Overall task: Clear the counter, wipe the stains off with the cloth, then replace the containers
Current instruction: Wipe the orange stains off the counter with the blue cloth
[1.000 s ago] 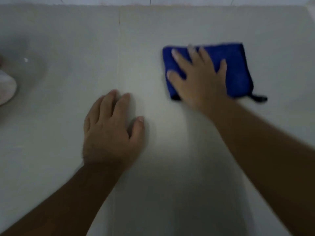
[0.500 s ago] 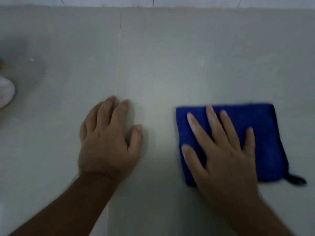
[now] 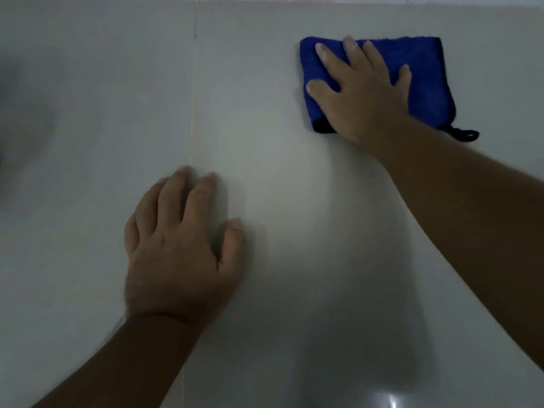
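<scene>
A folded blue cloth with a black loop at its near right corner lies flat on the pale grey counter, far right. My right hand presses down on it, palm flat, fingers spread and pointing away from me. My left hand rests flat on the bare counter nearer to me, left of centre, holding nothing. No containers are in view.
A thin tile seam runs front to back through the counter, just past my left fingertips. The back wall's edge lies close behind the cloth. A bright glare spot shows on the near surface.
My right hand has pushed the cloth away from me, from the near right part of the counter to the far right near the wall. My left hand has stayed planted.
</scene>
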The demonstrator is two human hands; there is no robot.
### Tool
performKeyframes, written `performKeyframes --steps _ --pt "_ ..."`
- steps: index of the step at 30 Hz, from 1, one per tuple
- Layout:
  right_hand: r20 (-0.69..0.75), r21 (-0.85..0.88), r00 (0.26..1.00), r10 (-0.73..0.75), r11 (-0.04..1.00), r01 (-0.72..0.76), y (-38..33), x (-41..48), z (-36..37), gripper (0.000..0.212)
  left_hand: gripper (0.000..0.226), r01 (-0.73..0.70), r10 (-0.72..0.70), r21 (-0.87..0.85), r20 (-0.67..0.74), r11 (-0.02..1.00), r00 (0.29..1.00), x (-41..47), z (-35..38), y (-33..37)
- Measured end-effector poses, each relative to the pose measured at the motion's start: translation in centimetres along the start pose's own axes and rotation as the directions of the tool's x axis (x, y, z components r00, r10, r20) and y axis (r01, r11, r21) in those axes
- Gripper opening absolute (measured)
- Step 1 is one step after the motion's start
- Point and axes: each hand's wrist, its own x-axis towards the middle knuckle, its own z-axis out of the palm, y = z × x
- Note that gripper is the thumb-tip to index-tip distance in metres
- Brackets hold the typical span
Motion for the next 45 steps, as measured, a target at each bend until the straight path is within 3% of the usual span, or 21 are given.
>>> performKeyframes --steps 4,14,19,26,29,33,40,45 --pt "0.041 0.013 0.999 0.011 1.0 -0.011 -0.3 -2.3 -0.1 0.061 0.064 0.0 0.0 0.003 -0.01 1.0 1.0 0.0 0.0 0.0" --pt "0.088 0.004 0.995 0.041 0.999 -0.041 -0.9 -26.3 2.2 0.065 0.063 -0.036 0.037 0.012 -0.04 0.999 0.999 -0.1 0.1 -0.1" --pt "0.09 -0.006 0.991 0.097 0.995 -0.097 -1.7 -21.7 1.5 0.066 0.063 -0.041 0.043 0.024 -0.049 0.999 0.998 0.0 0.1 -0.1" --pt "0.042 -0.026 0.999 0.032 0.999 -0.031 -3.1 -1.9 0.2 0.061 0.064 -0.038 0.04 0.028 -0.057 0.999 0.998 0.1 0.2 -0.1" --pt "0.062 0.009 0.997 0.051 0.999 -0.052 -4.1 2.3 -0.1 0.061 0.065 -0.03 0.031 0.029 -0.055 0.999 0.998 0.1 0.3 -0.2" --pt "0.046 0.019 0.999 0.007 1.0 -0.008 -4.1 -1.2 0.0 0.062 0.065 -0.032 0.032 0.009 -0.05 0.999 0.998 0.2 0.3 -0.3" --pt "0.034 -0.038 0.99 -0.134 0.99 0.135 -4.0 -16.8 2.4 0.067 0.055 -0.019 0.017 -0.019 -0.092 1.0 0.996 5.2 -1.5 -2.5" --pt "0.072 -0.021 0.988 -0.135 0.99 0.137 -6.5 -14.1 1.8 0.066 0.067 0.085 -0.084 0.077 -0.018 0.993 0.996 8.9 -1.0 -4.3"
